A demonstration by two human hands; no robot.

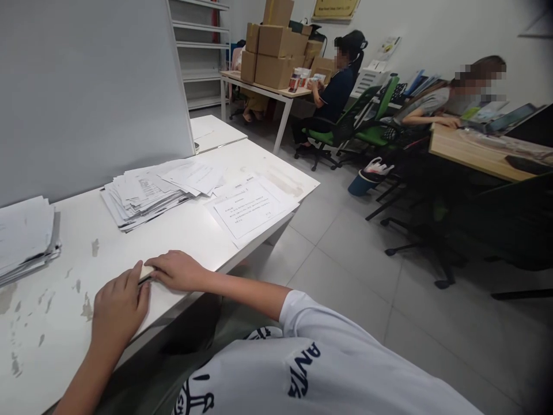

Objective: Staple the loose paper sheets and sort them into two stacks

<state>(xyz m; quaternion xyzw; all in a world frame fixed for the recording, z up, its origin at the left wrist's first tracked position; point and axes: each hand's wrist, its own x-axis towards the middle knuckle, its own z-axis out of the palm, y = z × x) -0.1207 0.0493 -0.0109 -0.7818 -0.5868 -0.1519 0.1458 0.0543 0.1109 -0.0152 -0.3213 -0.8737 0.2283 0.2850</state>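
Note:
Near the front edge of the white table [173, 248], both my hands meet around a small flat object [146, 273] with a cream top and a dark lower edge. Its kind cannot be told, since fingers cover much of it. My left hand [120, 302] grips its near left end, fingers close together. From the other side, my right hand [178, 270] has its fingertips and thumb pressed on the far right end. Behind the hands lies a messy stack of papers [147, 193], and a printed sheet [250, 210] is to its right.
Another paper pile [26, 236] lies at the left, below a tall grey panel [95, 86]. One person [337, 86] sits by cardboard boxes [276, 52]; another person [432, 106] leans over a wooden desk [470, 150]. A blue bin [360, 183] and office chairs stand on the floor.

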